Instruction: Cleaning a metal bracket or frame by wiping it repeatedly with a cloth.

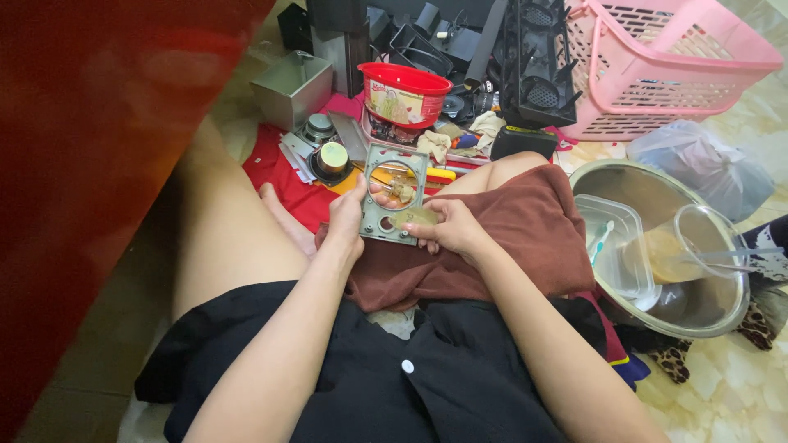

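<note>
You sat on a pale marble-patterned floor (pixel 739 385). A red cloth (pixel 283 184) lay spread on it ahead of your legs, strewn with small metal parts. Beyond the cloth stood a square metal box (pixel 291 86) and a black plastic frame (pixel 538 61). Toward the floor's far right corner sat a pink basket (pixel 665 66), with a steel bowl (pixel 632 184) nearer you.

The plate (pixel 395 195) was grey-green, the cloth (pixel 509 238) brown, the tub (pixel 404 92) red, the basket (pixel 669 61) pink, the bowl (pixel 657 189) silver.
</note>
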